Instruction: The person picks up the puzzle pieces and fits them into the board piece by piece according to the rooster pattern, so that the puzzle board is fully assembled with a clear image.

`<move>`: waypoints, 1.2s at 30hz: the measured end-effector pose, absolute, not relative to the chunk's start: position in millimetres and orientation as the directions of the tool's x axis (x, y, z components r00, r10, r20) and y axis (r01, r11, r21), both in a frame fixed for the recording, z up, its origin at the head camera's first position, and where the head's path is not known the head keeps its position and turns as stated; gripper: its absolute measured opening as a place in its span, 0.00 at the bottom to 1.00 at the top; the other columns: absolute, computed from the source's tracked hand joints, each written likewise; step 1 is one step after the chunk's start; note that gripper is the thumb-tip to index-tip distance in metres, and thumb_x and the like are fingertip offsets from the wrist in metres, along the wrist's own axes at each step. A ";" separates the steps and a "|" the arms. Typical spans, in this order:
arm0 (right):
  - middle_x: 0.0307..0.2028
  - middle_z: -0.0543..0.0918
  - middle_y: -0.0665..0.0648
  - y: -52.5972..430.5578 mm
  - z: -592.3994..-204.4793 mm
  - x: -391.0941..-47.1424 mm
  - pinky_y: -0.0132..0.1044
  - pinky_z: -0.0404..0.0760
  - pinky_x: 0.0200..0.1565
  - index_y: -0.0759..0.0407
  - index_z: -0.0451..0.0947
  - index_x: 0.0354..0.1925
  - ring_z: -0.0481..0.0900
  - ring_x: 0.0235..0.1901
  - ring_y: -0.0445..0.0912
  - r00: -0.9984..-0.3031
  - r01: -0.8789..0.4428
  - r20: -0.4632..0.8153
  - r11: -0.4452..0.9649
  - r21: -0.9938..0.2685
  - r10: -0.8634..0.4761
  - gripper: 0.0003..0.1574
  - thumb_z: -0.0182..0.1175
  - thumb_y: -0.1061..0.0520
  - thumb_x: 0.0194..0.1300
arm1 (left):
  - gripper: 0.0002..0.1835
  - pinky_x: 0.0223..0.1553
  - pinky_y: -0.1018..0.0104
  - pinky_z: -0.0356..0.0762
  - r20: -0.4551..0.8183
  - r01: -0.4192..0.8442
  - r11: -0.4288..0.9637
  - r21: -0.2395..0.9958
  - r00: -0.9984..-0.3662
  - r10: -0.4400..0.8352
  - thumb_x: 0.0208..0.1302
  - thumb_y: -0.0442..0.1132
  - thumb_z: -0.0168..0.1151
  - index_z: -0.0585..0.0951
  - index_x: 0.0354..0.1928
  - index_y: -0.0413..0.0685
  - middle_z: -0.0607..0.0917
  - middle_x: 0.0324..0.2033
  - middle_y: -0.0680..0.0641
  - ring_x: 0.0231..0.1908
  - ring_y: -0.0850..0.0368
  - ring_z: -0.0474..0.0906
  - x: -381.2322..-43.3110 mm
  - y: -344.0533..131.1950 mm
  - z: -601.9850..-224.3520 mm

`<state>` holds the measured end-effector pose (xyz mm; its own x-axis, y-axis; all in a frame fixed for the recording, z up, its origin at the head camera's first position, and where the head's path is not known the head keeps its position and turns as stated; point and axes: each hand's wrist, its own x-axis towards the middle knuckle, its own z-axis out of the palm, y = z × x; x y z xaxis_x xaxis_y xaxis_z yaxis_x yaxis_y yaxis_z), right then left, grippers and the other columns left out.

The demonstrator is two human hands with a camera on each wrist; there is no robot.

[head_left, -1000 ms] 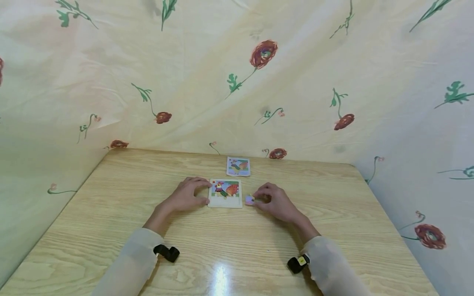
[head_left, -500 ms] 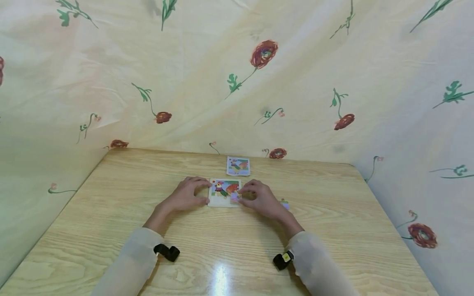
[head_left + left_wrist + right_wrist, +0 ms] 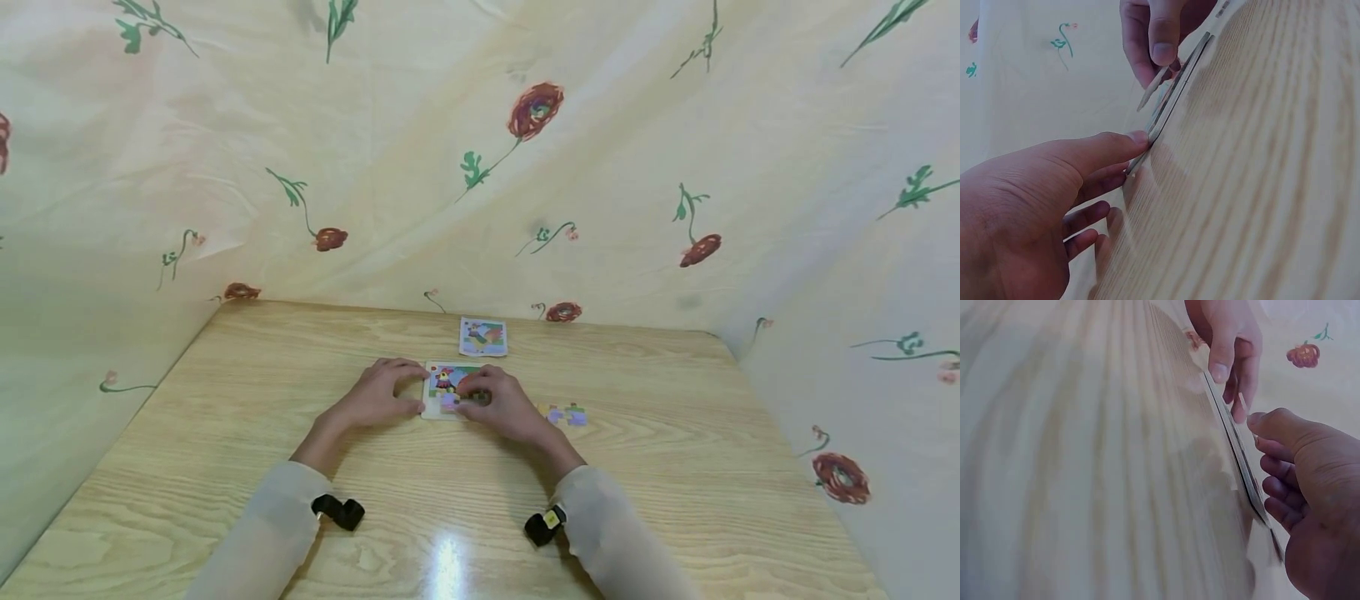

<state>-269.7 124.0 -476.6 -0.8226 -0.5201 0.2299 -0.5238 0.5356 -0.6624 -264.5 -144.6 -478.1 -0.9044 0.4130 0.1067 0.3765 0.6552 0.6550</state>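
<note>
A small puzzle board point(image 3: 433, 412) with a rooster picture lies flat on the wooden table. My left hand point(image 3: 378, 393) holds its left edge, thumb at the near corner and a finger at the far one. Over the board, my right hand point(image 3: 504, 406) pinches a light purple puzzle piece point(image 3: 449, 402) and covers the board's right part. In the left wrist view the piece point(image 3: 1152, 91) is tilted above the board point(image 3: 1180, 89), apart from its surface at the lower end. The right wrist view shows the piece point(image 3: 1242, 401) edge-on at the thumb tip.
Loose purple puzzle pieces point(image 3: 576, 414) lie on the table just right of my right hand. Behind the board is a card point(image 3: 483, 337) with the same rooster picture. Floral cloth point(image 3: 420, 150) hangs along the table's back and sides.
My right hand has carried the puzzle piece leftward from beside the board to above its lower middle. Loose pieces behind that wrist have come into sight. My left hand stays put.
</note>
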 end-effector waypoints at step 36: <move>0.43 0.85 0.53 102.7 -487.8 -271.9 0.34 0.71 0.43 0.54 0.91 0.44 0.72 0.41 0.44 -0.806 -0.574 0.263 0.593 -0.565 -0.530 0.12 0.75 0.54 0.61 | 0.29 0.72 0.31 0.57 0.124 0.397 0.675 0.622 -0.901 0.415 0.65 0.49 0.70 0.79 0.67 0.56 0.74 0.71 0.45 0.74 0.39 0.62 -266.5 -145.6 -488.4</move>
<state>-271.9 102.7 -487.8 -0.8064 -0.5297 0.2630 -0.5738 0.5932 -0.5647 -266.5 -145.6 -488.4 -0.9012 0.4152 0.1243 0.3967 0.6748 0.6224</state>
